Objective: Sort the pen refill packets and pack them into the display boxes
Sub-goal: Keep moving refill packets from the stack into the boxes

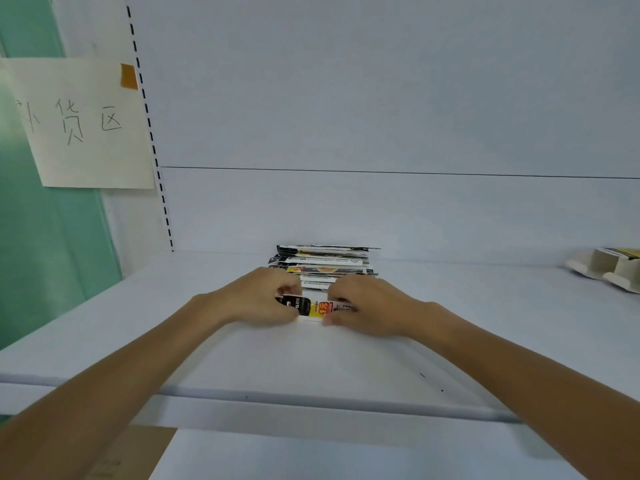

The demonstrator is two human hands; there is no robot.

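Our two bare forearms [121, 375] stretch from the bottom corners across the front lip of the white shelf [311, 368]. Farther in, the left hand [263, 299] and right hand [363, 306] meet at the ends of one pen refill packet [313, 306], black on the left and yellow in the middle. Each grip is clamped on it, fingers curled over the top. A thin white edge shows just under the packet; we cannot tell what it belongs to. Directly behind the hands sits a row of further packets [325, 263], pressed close together. Well off to the right lie pale cardboard display boxes [606, 271]. A handwritten paper note [79, 123] hangs at upper left under orange tape [129, 76].
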